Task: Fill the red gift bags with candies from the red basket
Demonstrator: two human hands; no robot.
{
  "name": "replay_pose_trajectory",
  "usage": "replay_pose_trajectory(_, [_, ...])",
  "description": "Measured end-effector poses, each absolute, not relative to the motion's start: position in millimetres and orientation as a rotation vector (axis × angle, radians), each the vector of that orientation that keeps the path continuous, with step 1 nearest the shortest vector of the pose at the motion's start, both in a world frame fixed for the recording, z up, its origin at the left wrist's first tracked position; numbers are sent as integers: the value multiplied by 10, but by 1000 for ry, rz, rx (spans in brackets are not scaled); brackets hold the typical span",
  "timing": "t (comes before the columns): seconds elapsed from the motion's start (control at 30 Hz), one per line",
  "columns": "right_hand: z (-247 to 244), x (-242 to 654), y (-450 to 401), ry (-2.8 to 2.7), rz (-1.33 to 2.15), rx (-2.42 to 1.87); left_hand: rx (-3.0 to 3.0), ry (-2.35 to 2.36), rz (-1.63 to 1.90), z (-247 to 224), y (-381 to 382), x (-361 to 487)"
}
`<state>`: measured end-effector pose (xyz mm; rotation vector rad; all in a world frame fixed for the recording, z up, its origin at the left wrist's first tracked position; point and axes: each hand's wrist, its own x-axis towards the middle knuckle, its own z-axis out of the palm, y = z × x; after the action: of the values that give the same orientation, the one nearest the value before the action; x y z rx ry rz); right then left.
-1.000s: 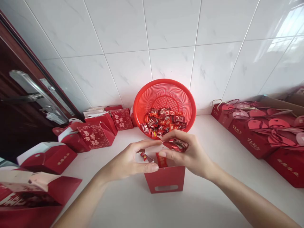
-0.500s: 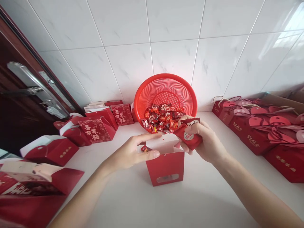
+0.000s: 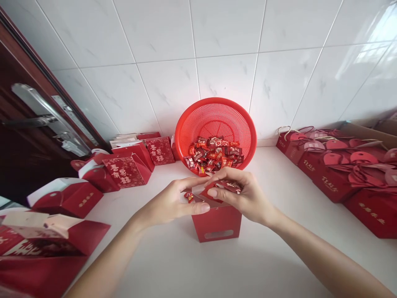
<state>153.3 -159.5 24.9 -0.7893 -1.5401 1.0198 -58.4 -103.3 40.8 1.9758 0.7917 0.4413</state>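
An upright red gift box (image 3: pixel 217 223) with a small window low on its front stands open in the middle of the white table. My left hand (image 3: pixel 173 203) is at its left rim, fingers closed around the edge, with a small red candy (image 3: pixel 188 196) beside the fingers. Over the box opening, my right hand (image 3: pixel 242 194) is closed on red wrapped sweets (image 3: pixel 231 186), partly inside the mouth of the box. Behind them a red plastic basket (image 3: pixel 216 108) leans back with many wrapped candies (image 3: pixel 214 153) in it.
Red boxes (image 3: pixel 127 170) line the left side of the white table (image 3: pixel 173 265), near a dark door with a metal handle (image 3: pixel 40 105). Closed red boxes with cord handles (image 3: pixel 331 182) stand in rows at the right. A tiled wall (image 3: pixel 161 87) rises behind the basket.
My right hand has moved left, from beside the box to over its opening, carrying the red sweets. My left hand has stayed nearly in place at the rim.
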Motion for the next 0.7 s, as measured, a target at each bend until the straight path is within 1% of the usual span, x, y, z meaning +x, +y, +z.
replay_pose_trajectory(0.1, [283,1548,-1600,-1573,991,-855,1967,775,431,398,-1024,-595])
replay_pose_trajectory(0.2, [368,1593,-1615,-1474,904,-933,1995,814,431,398,-1015,-602])
replay_pose_trajectory(0.33, [454,1680,-1616,-1253,1064,-861,1992,895,411,405,-1019,-602])
replay_pose_trajectory(0.5, [508,1767,-1615,-1143,1318,-753,1983,902,418,397,-1021,-595])
replay_pose_trajectory(0.6, [501,1772,-1605,-1140,1333,-704,1984,904,413,388,-1014,-596])
replay_pose_trajectory(0.7, [463,1755,-1590,-1190,1246,-711,1984,910,402,385,-1010,-596])
